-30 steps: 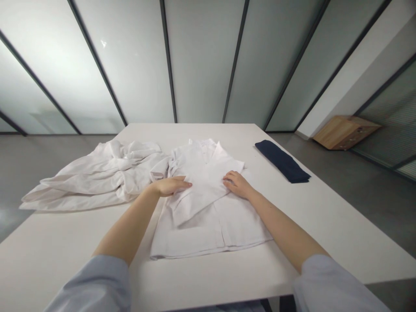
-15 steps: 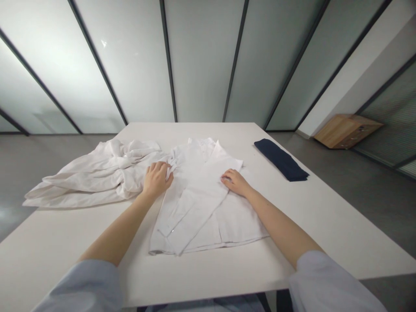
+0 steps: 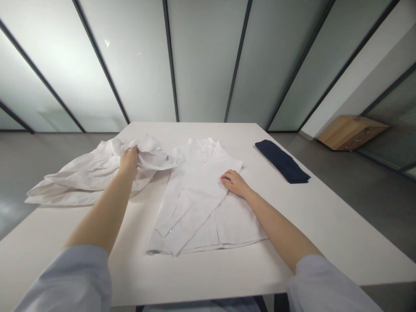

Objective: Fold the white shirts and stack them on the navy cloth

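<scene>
A white shirt [image 3: 198,203] lies spread on the table, collar toward the far side, one sleeve folded slantwise down across its front. My left hand [image 3: 130,158] is closed on white cloth at the left, lifting a shirt sleeve [image 3: 157,161] that runs back to the shirt's left shoulder. Its fingertips are partly hidden. Beneath and beside that hand is a crumpled heap of white cloth [image 3: 81,177]. My right hand [image 3: 236,183] rests on the folded sleeve at the shirt's right side, fingers lightly bent and holding nothing visible.
A folded dark navy cloth [image 3: 282,161] lies on the right part of the white table [image 3: 325,234]. The white heap reaches over the table's left edge. Beyond stand frosted glass panels [image 3: 204,60], and a wooden cabinet [image 3: 352,132] is on the floor at the right.
My left hand has moved left and away from the shirt's shoulder, drawing the sleeve up and outward over the white heap. My right hand has stayed in place on the shirt.
</scene>
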Demonstrator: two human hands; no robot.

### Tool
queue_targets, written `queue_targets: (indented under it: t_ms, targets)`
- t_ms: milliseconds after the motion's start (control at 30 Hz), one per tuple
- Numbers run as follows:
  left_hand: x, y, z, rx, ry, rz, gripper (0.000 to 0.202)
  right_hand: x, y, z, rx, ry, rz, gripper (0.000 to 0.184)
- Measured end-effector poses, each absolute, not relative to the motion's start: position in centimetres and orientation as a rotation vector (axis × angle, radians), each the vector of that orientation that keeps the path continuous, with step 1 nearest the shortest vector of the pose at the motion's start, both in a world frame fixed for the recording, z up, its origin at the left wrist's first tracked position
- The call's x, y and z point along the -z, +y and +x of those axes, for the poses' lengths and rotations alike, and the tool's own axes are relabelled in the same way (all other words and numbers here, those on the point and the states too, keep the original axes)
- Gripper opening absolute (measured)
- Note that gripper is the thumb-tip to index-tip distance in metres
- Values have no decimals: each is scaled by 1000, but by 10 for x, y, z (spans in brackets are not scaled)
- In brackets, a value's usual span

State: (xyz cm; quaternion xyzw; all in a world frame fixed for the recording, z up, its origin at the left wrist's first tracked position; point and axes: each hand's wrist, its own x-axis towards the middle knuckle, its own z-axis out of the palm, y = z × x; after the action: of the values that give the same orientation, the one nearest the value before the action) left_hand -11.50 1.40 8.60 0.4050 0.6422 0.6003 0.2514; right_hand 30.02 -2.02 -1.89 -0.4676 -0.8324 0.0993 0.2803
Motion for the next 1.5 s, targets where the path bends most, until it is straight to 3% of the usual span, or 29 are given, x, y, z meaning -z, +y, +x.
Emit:
queue_targets:
  t_ms: [100,200,367,533,700,933,1133,1367,1500]
  targets:
    - [-112,21,-117,-1961,1579,890,16,20,-19,300,-269,-2232,-1263,14]
    - [-125,19,-101,-2058,1431,1164,24,22,-17,300,-286,-2218,-1271,15]
    - [-108,2,-42,-1323,1119,1632,33,24,-16,301,-373,-2121,-1296,18]
    - [-48,-12,0,-972,1436,2151,29,26,-18,301,-406,-2034,-1318,18]
    - [-3,-17,3,-668,1550,2454,46,33,-10,300,-328,-2028,-1361,29]
    - [-7,-14,-6,-948,1735,2268,53,22,18,285,-232,-2180,-1555,53]
    - [-3,-6,-20,-1080,1825,2001,53,2,26,255,-458,-2049,-1274,19]
    - [6,3,-24,-1136,1810,1830,48,-39,12,268,-940,-1222,-1055,27]
    - [6,0,-23,-972,1663,2029,62,-53,-11,292,-996,-1037,-1025,24]
